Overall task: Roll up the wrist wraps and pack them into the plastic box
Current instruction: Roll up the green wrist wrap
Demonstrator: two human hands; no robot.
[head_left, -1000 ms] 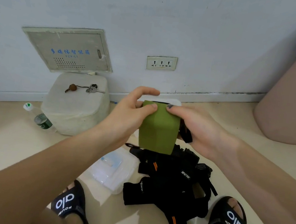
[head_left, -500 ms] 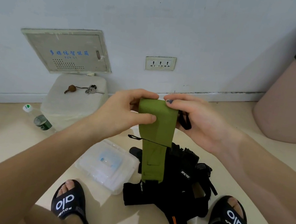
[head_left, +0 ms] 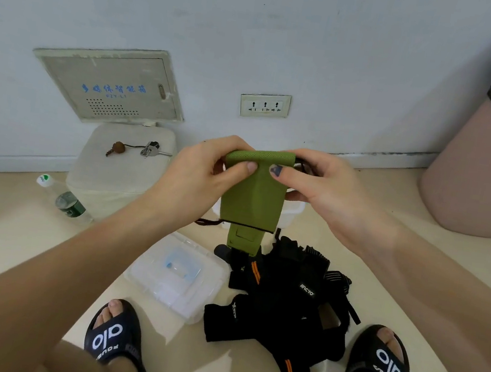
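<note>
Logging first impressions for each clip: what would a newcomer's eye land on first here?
First, the green wrist wrap, held up mid-frame with its tail hanging down, pinched at the top by the left hand and the right hand. Below it, a heap of black wraps lies on the floor between two black sandals, with a clear plastic lid just to its left.

green wrap (head_left: 253,199) held up, hanging; black wraps (head_left: 281,309) piled by clear box (head_left: 144,278)
</note>
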